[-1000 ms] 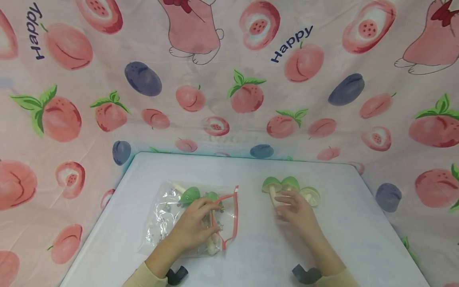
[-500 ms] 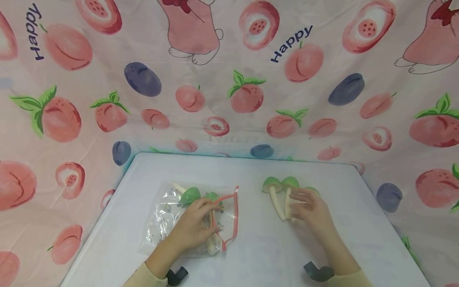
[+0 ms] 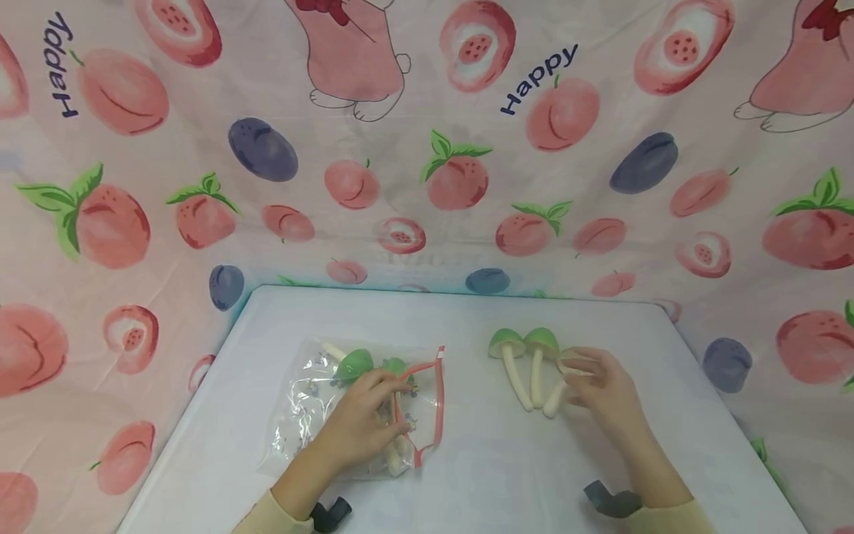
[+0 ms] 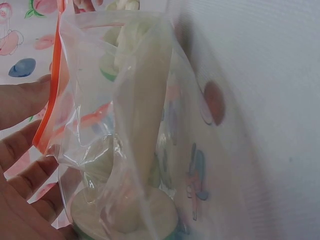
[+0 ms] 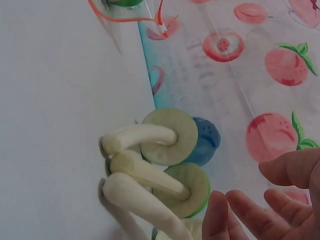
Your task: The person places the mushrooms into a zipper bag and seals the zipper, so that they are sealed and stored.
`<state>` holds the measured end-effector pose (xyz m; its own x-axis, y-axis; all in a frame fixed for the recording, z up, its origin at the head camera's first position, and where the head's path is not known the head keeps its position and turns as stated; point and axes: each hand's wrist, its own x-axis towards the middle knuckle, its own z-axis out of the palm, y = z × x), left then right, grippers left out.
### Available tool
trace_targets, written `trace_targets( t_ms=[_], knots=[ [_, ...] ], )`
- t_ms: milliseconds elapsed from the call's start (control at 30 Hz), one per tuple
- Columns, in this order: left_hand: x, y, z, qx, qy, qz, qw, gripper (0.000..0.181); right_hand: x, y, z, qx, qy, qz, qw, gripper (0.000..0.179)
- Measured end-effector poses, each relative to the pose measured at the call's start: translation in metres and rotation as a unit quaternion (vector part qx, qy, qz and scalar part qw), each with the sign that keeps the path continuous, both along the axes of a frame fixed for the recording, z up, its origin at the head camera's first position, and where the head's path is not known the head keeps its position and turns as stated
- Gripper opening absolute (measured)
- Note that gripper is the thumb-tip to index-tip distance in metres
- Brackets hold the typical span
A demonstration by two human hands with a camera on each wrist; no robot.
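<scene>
My left hand (image 3: 363,415) grips the red-edged mouth of a clear zip bag (image 3: 296,426), thumb and fingers spread along the opening. Inside the bag lie toy mushrooms with green caps (image 3: 354,365) and pale stems; one stem and cap underside (image 4: 145,115) show through the plastic in the left wrist view. Three more mushrooms lie side by side on the table: a left one (image 3: 514,374), a middle one (image 3: 537,374) and a right one (image 3: 553,401). Over the right one's cap hovers my right hand (image 3: 608,393), fingers relaxed, thumb apart from them, nothing held.
A white table (image 3: 480,475) carries everything. Behind and around it hangs a pink cloth (image 3: 400,141) printed with peaches and plums. Dark wrist mounts (image 3: 610,500) sit under both forearms.
My right hand has moved rightward along the row, from the left and middle mushrooms to the right one, uncovering the others. My left hand and the bag stay where they were.
</scene>
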<state>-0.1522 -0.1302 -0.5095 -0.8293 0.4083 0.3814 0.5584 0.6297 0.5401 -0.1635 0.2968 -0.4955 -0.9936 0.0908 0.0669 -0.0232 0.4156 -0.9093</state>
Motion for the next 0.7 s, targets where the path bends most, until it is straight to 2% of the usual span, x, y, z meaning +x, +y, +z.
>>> trace_targets(
  t_ms=[200,467,700],
  knots=[
    [0.000,0.000,-0.001,-0.003,0.004,0.002,1.0000,0.058,-0.001,0.009,0.001,0.005,-0.009,-0.015,0.9998,0.054],
    [0.000,0.000,-0.001,-0.005,0.001,0.005,1.0000,0.058,-0.004,0.021,0.000,0.050,-0.014,-0.054,0.9972,0.055],
    [-0.001,0.001,-0.002,-0.004,0.012,0.004,0.9999,0.059,-0.007,0.028,-0.001,0.060,-0.019,-0.079,0.9949,0.058]
  ],
)
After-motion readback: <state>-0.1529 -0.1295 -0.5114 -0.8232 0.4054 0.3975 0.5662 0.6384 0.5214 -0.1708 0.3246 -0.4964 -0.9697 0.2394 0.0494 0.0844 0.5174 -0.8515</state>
